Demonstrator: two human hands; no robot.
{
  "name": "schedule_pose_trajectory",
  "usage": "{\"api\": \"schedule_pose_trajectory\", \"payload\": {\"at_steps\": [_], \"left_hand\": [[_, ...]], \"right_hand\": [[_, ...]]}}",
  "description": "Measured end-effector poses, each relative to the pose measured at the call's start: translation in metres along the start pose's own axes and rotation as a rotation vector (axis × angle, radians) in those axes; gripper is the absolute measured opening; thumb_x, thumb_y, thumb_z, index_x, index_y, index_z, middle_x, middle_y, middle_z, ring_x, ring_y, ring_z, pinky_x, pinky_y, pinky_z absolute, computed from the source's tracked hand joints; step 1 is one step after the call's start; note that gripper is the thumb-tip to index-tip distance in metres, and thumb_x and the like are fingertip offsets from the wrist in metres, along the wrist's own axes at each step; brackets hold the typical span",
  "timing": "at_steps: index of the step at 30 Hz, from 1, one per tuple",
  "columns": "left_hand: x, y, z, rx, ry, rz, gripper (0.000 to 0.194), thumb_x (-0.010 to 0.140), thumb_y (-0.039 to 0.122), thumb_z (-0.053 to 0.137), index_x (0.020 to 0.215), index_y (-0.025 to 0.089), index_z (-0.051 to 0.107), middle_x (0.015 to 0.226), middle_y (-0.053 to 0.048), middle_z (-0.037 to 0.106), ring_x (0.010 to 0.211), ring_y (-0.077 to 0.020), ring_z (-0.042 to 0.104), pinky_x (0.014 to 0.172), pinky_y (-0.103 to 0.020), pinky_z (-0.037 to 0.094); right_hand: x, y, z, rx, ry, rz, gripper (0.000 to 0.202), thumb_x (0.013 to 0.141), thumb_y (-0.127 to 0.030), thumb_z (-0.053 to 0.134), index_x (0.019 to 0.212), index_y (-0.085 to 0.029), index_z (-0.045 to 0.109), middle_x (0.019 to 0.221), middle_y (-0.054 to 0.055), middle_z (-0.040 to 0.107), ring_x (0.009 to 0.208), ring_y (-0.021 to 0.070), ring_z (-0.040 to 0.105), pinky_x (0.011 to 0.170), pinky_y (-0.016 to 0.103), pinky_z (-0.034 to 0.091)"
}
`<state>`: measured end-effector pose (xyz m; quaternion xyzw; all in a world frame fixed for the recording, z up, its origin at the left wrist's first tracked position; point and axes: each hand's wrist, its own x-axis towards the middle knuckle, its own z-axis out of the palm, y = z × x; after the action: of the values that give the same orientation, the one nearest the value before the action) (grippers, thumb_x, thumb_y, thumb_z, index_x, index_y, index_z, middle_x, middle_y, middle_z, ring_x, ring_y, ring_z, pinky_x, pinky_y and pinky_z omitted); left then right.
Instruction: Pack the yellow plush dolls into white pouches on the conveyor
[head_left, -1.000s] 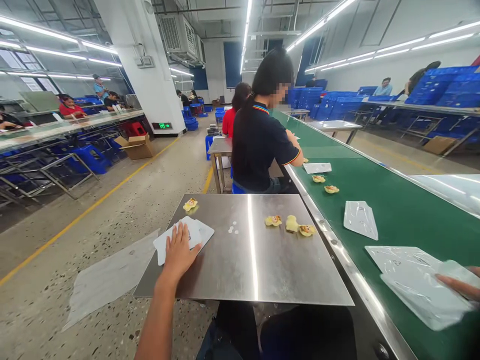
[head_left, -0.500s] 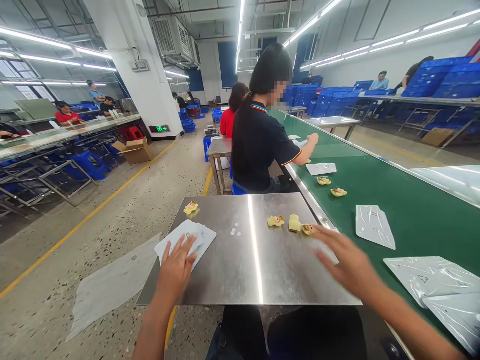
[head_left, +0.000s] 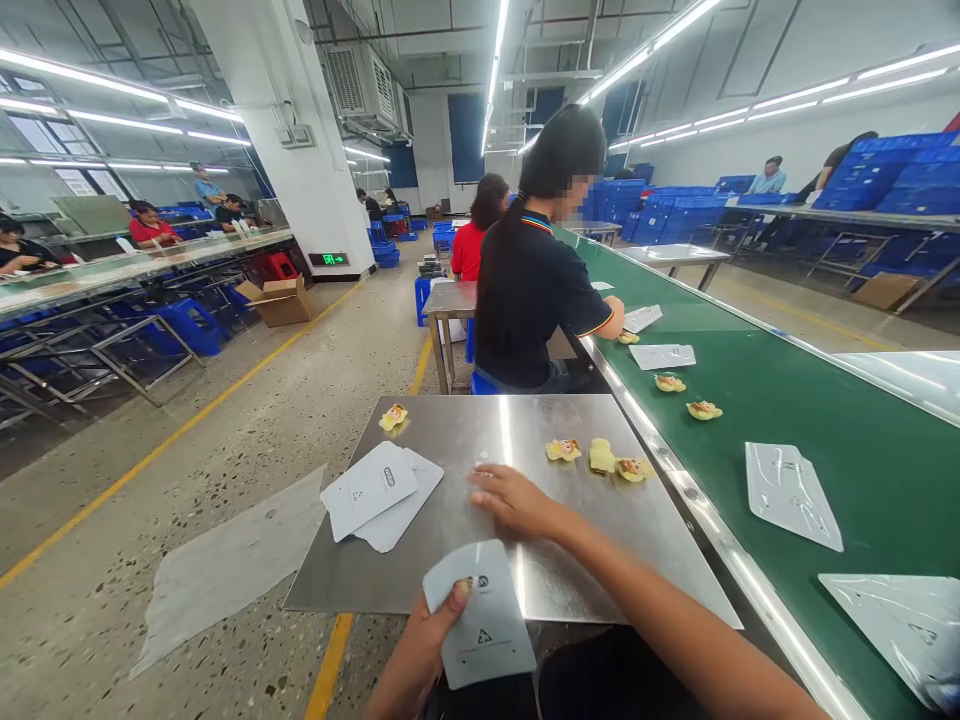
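My left hand point(head_left: 442, 625) grips a white printed pouch point(head_left: 484, 625) at the near edge of the metal table point(head_left: 450, 590), thumb on top. Over the table's middle, my right hand point(head_left: 517, 498) reaches left, its fingertips at the small white discs point(head_left: 482, 470), which they partly hide; whether it pinches one is unclear. Two more pouches point(head_left: 375, 490) overlap on the table's left side. A yellow figure piece point(head_left: 393, 417) lies at the far left corner. Other yellow pieces point(head_left: 562, 450) lie on the right side, one of them plain side up point(head_left: 601, 456).
Along the right runs a green conveyor belt point(head_left: 720, 470) carrying pouches point(head_left: 791, 495) and yellow pieces point(head_left: 703, 410). A person in a dark shirt point(head_left: 532, 300) sits just beyond the table. A clear sheet point(head_left: 232, 570) lies on the floor at left.
My left hand has lifted a pouch off the pile and brought it to the near edge. My right hand has moved left from the yellow pieces to the discs. Belt items have shifted nearer.
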<state>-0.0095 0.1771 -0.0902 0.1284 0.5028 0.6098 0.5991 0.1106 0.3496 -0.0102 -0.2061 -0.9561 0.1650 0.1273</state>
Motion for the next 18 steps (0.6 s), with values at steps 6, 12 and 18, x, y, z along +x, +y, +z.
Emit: {"api": "schedule_pose_trajectory", "payload": {"at_steps": [6,12,18], "left_hand": [[0.0,0.024,-0.009,-0.224,0.194,0.041,0.041,0.077,0.023,0.069,0.117,0.02,0.057,0.109,-0.008,0.07,0.103,-0.0246,0.064,0.091,-0.036,0.051],[0.016,0.034,-0.007,-0.043,0.136,0.151,0.047,0.071,0.031,0.075,0.115,0.026,0.059,0.107,-0.003,0.07,0.112,-0.0247,0.059,0.09,-0.031,0.051],[0.03,0.025,0.034,0.466,0.002,0.284,0.04,0.057,0.046,0.077,0.082,0.017,0.067,0.076,-0.004,0.072,0.081,-0.0286,0.064,0.073,-0.035,0.05]], "right_hand": [[-0.039,0.022,0.026,-0.235,-0.056,0.052,0.075,0.085,-0.066,0.04,0.143,-0.017,0.034,0.148,0.01,0.03,0.137,0.0341,0.019,0.111,0.057,0.011],[-0.137,0.005,0.036,-0.254,-0.035,-0.16,0.058,0.091,-0.042,0.048,0.142,-0.018,0.033,0.141,0.009,0.043,0.136,0.0247,0.028,0.114,0.047,0.017],[-0.162,0.004,0.051,-0.092,0.447,-0.174,0.023,0.093,-0.016,0.043,0.105,-0.021,0.062,0.102,0.002,0.069,0.1,0.0128,0.062,0.097,0.034,0.045]]}}
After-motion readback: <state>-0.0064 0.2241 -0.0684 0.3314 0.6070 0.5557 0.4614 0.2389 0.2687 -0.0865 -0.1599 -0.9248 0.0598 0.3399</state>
